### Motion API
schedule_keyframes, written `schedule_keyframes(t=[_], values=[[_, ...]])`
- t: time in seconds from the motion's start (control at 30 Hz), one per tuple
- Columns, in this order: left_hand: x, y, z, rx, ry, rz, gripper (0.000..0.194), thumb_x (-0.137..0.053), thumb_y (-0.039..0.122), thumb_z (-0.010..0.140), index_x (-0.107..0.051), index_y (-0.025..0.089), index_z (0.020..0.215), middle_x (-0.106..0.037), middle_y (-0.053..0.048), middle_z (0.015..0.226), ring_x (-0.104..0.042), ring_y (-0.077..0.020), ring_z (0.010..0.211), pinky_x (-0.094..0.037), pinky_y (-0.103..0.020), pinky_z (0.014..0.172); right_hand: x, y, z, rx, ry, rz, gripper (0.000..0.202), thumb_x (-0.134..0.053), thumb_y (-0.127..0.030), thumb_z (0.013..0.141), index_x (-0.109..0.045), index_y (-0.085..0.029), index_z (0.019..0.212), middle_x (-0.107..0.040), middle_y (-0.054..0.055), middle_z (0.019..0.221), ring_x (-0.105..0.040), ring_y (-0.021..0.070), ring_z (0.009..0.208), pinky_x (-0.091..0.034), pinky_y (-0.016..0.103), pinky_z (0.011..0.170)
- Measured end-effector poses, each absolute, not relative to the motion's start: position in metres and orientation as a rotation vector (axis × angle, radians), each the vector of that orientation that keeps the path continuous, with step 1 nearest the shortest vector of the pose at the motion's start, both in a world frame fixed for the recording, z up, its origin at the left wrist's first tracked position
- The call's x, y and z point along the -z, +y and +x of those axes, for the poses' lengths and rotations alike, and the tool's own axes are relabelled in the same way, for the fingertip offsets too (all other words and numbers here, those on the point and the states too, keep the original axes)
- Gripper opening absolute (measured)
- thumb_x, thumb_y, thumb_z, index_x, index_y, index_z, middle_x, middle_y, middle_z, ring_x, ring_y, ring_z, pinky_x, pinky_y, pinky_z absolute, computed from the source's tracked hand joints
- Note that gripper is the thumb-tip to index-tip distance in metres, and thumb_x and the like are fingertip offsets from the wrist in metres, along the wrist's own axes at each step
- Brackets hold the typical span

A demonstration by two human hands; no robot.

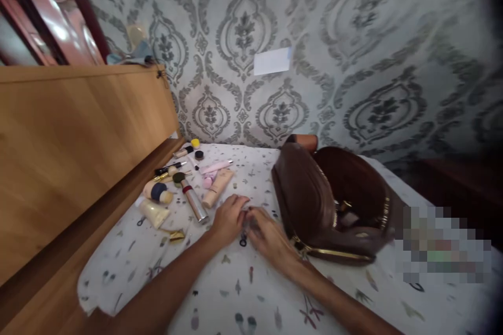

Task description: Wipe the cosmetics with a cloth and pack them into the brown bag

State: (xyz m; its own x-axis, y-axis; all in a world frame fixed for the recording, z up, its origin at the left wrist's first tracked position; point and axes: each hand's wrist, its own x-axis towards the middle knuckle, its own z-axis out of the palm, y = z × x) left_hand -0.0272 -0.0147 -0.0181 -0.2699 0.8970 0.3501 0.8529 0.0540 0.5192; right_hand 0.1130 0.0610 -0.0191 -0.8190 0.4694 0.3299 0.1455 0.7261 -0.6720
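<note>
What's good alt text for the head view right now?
A bare left hand and bare right hand are close together over white, plant-printed fabric; anything between them is too unclear to name. Left lie a silver cylinder with a red band and a peach squeeze tube; right sits an open brown leathery bag.

Left hand (229, 221) and right hand (268, 235) close together over printed white cloth (220, 293); anything between them too blurred to tell. Peach tube (218, 188) just beyond left hand, silver cylinder (193, 203) beside tube, cream tube (153, 213) farther left. Open brown bag (301, 193) right of right hand, before patterned wall (243, 94) bearing white rectangle (272, 61).
</note>
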Motion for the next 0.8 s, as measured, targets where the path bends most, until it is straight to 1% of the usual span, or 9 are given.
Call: schedule_keyframes(t=[0.1, 0.27, 0.33, 0.4, 0.43, 0.5, 0.6, 0.7, 0.8], values=[[0.014, -0.018, -0.025, -0.951, 2.279, 1.833, 0.040, -0.043, 0.006, 0.082, -0.058, 0.019, 0.117, -0.061, -0.011, 0.110, -0.056, -0.0258, 0.106, -0.047, -0.039, 0.093, 0.019, 0.066, 0.099, -1.015, -2.291, -0.529, 0.019, -0.049, -0.024, 0.082, -0.052, -0.022, 0.101, -0.064, 0.010, 0.104, -0.065, 0.0262, 0.101, -0.053, 0.046, 0.092], [0.015, -0.018, -0.030, -1.122, 2.206, 1.740, 0.048, -0.041, 0.005, 0.081, -0.049, 0.016, 0.127, -0.059, -0.014, 0.121, -0.055, -0.0248, 0.115, -0.047, -0.038, 0.099, 0.036, 0.065, 0.081, -1.374, -2.049, -0.534, 0.034, -0.051, -0.043, 0.086, -0.050, -0.023, 0.112, -0.065, 0.012, 0.116, -0.067, 0.0260, 0.104, -0.054, 0.044, 0.093], [0.018, -0.017, -0.034, -1.163, 2.184, 1.718, 0.045, -0.039, 0.006, 0.083, -0.048, 0.016, 0.126, -0.059, -0.014, 0.122, -0.056, -0.0238, 0.115, -0.047, -0.037, 0.099, 0.043, 0.063, 0.079, -1.446, -1.976, -0.533, 0.040, -0.054, -0.047, 0.084, -0.052, -0.023, 0.116, -0.064, 0.013, 0.122, -0.066, 0.0264, 0.108, -0.054, 0.044, 0.094], [0.020, -0.016, -0.038, -1.158, 2.178, 1.716, 0.039, -0.037, 0.008, 0.086, -0.050, 0.019, 0.121, -0.060, -0.012, 0.118, -0.058, -0.0229, 0.111, -0.048, -0.037, 0.097, 0.047, 0.060, 0.080, -1.489, -1.932, -0.528, 0.046, -0.058, -0.049, 0.082, -0.053, -0.023, 0.121, -0.065, 0.013, 0.124, -0.066, 0.0264, 0.108, -0.053, 0.043, 0.095], [0.021, -0.015, -0.039, -1.144, 2.180, 1.714, 0.036, -0.037, 0.009, 0.087, -0.050, 0.020, 0.119, -0.061, -0.010, 0.116, -0.059, -0.0226, 0.109, -0.049, -0.036, 0.095, 0.047, 0.060, 0.081, -1.503, -1.913, -0.527, 0.049, -0.059, -0.050, 0.082, -0.054, -0.023, 0.122, -0.066, 0.013, 0.122, -0.067, 0.0262, 0.106, -0.053, 0.042, 0.094], [0.023, -0.013, -0.041, -1.118, 2.189, 1.696, 0.030, -0.036, 0.013, 0.091, -0.051, 0.020, 0.115, -0.063, -0.009, 0.110, -0.060, -0.0227, 0.103, -0.049, -0.036, 0.090, 0.047, 0.060, 0.083, -1.511, -1.883, -0.539, 0.052, -0.060, -0.053, 0.081, -0.056, -0.021, 0.122, -0.069, 0.012, 0.113, -0.068, 0.0252, 0.097, -0.055, 0.041, 0.089], [0.023, -0.011, -0.043, -1.116, 2.212, 1.638, 0.023, -0.034, 0.023, 0.096, -0.053, 0.019, 0.108, -0.066, -0.009, 0.096, -0.063, -0.0235, 0.091, -0.050, -0.035, 0.081, 0.042, 0.063, 0.083, -1.406, -1.853, -0.611, 0.047, -0.060, -0.056, 0.081, -0.061, -0.019, 0.111, -0.070, 0.009, 0.095, -0.067, 0.0230, 0.084, -0.056, 0.035, 0.076], [0.024, -0.010, -0.046, -1.128, 2.231, 1.588, 0.026, -0.034, 0.034, 0.098, -0.056, 0.019, 0.099, -0.065, -0.006, 0.080, -0.062, -0.0223, 0.077, -0.048, -0.034, 0.072, 0.031, 0.068, 0.075, -1.238, -1.822, -0.635, 0.041, -0.061, -0.054, 0.081, -0.063, -0.018, 0.099, -0.069, 0.008, 0.088, -0.065, 0.0213, 0.079, -0.053, 0.031, 0.067], [0.027, -0.007, -0.048, -1.202, 2.154, 1.529, 0.027, -0.038, 0.039, 0.097, -0.058, 0.021, 0.099, -0.067, -0.005, 0.079, -0.063, -0.0222, 0.080, -0.048, -0.032, 0.073, 0.012, 0.069, 0.056, -1.107, -1.836, -0.576, 0.033, -0.061, -0.050, 0.082, -0.064, -0.018, 0.092, -0.068, 0.007, 0.084, -0.063, 0.0203, 0.075, -0.051, 0.030, 0.066]])
